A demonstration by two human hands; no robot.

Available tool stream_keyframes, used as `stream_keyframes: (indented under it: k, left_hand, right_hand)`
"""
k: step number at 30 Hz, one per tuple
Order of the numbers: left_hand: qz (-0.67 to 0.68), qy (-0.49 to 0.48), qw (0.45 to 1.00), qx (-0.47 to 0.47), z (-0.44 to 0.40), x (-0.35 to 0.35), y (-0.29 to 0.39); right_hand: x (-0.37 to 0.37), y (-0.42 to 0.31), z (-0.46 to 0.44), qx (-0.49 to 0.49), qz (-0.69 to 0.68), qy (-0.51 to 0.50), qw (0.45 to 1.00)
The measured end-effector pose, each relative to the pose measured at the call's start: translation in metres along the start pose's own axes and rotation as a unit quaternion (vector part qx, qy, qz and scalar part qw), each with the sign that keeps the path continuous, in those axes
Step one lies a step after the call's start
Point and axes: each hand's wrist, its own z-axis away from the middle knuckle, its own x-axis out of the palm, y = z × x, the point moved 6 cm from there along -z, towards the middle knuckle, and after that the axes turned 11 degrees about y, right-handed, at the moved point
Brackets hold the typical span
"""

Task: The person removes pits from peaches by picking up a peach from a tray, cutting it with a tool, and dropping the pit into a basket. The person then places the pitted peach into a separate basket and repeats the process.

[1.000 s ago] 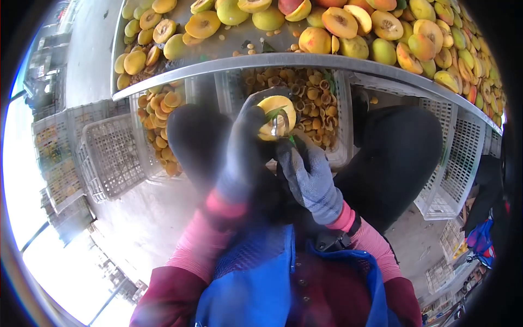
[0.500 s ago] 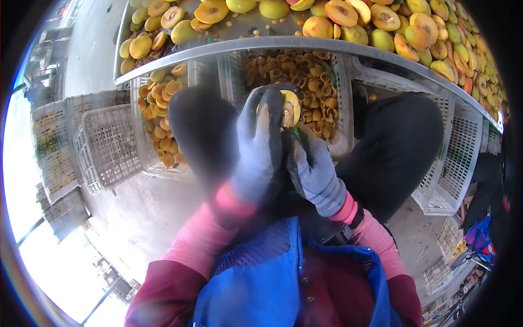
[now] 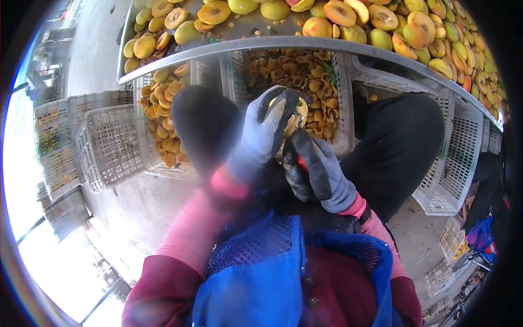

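My left hand [image 3: 269, 122], in a grey glove with dark fingers, is wrapped round a yellow halved fruit [image 3: 296, 119], whose cut side shows in part. My right hand [image 3: 313, 169], gloved the same way, is closed just below the fruit. Something red shows between its fingers, too small to name; a metal tool was visible at the fruit earlier but is hard to make out now. Both hands are above a crate of small fruit pieces [image 3: 315, 103], between my knees.
A metal-edged table [image 3: 261, 42] across the top bears many halved fruits [image 3: 342, 13]. A crate of fruit pieces [image 3: 163, 139] stands left of my knees, beside a white crate [image 3: 113, 143]. More white crates [image 3: 457, 155] stand at the right.
My left hand has turned and covers more of the fruit. My right hand has moved slightly down and right, its fingers curled. The green bit near it has given way to red.
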Motion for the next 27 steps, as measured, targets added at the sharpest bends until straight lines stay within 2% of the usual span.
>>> stream_keyframes:
  k: [2, 3, 5, 7, 10, 11, 14, 15, 17, 20, 22, 23, 26, 27]
  left_hand:
    - [0.057, 0.01, 0.996, -0.073, 0.002, 0.001, -0.004]
    - [0.028, 0.009, 0.998, -0.052, 0.002, 0.001, 0.001]
    - [0.037, 0.019, 0.996, -0.079, 0.003, -0.001, 0.004]
    - [0.114, 0.04, 0.979, -0.167, 0.005, 0.0, 0.0]
    - [0.031, 0.035, 0.995, -0.083, -0.003, -0.002, 0.012]
    - [0.029, 0.029, 0.995, -0.09, -0.003, -0.002, 0.013]
    - [0.122, 0.014, 0.986, -0.11, -0.001, 0.001, 0.007]
    - [0.068, -0.013, 0.996, -0.064, -0.001, 0.002, 0.007]
    - [0.095, 0.035, 0.995, 0.016, 0.004, 0.005, 0.004]
    - [0.079, 0.044, 0.995, 0.032, 0.01, 0.003, -0.002]
    - [0.114, -0.012, 0.986, -0.121, 0.016, -0.001, -0.02]
    - [0.089, -0.031, 0.992, -0.081, 0.016, -0.004, -0.02]
    - [0.116, -0.011, 0.989, -0.096, 0.019, -0.005, -0.015]
    - [0.232, 0.059, 0.949, -0.207, 0.031, 0.003, -0.021]
  right_hand:
    - [0.0, 0.009, 0.001, 0.079, -0.042, 0.008, 0.996]
    - [0.001, 0.009, 0.001, 0.077, -0.043, 0.004, 0.996]
    - [0.004, 0.015, 0.0, 0.075, -0.046, -0.004, 0.996]
    - [0.006, 0.021, -0.001, 0.117, -0.067, -0.061, 0.989]
    - [0.005, 0.031, -0.005, 0.193, -0.176, -0.176, 0.949]
    - [0.007, 0.033, -0.005, 0.219, -0.223, -0.219, 0.924]
    - [0.02, 0.032, 0.002, 0.27, -0.376, -0.363, 0.809]
    - [0.021, 0.032, 0.003, 0.273, -0.389, -0.374, 0.796]
    - [0.021, 0.03, 0.005, 0.281, -0.413, -0.396, 0.771]
    - [0.017, 0.034, 0.003, 0.279, -0.412, -0.386, 0.777]
    - [0.013, 0.044, 0.0, 0.294, -0.371, -0.365, 0.802]
    - [0.012, 0.046, -0.002, 0.3, -0.349, -0.355, 0.814]
    - [0.015, 0.049, -0.004, 0.292, -0.328, -0.254, 0.862]
    - [0.018, 0.049, -0.003, 0.287, -0.345, -0.279, 0.849]
